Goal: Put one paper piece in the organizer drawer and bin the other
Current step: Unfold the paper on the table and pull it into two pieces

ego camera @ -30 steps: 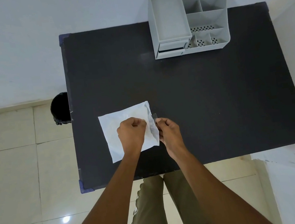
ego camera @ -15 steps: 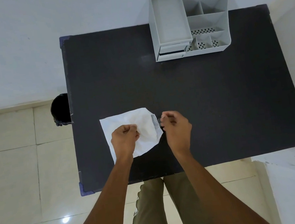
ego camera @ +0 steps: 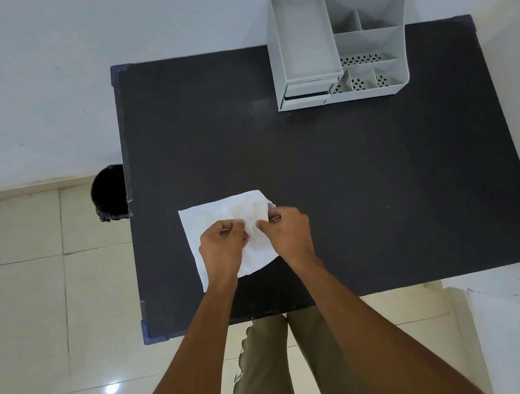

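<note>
Both hands pinch the same white paper sheet in the head view, the only view given: the left hand is closed on the paper's middle part, and the right hand is closed on its right edge, thumb against fingers, so the paper rises a little and crumples between them. The sheet lies on the near-left part of the black table, and it looks to be one piece, not yet two. My judgement is that the step in hand is to tear it, because the task needs two pieces. To do this well, the two pinches should stay close together at one edge, one hand pulling toward the person and the other away, so the tear runs straight and gives two usable parts; thin paper like this may rip crooked if the hands are apart. The grey organizer stands at the far side of the table, right of centre, well apart from the hands, and its small drawer at the lower left front seems slightly open, though I cannot tell how much. On the floor, touching the left edge of the table, stands a black bin, partly hidden. Everywhere else the table top is bare, matte and dark. Pale tiles cover the floor, the wall behind is plain white, and the person's legs show under the near edge.
</note>
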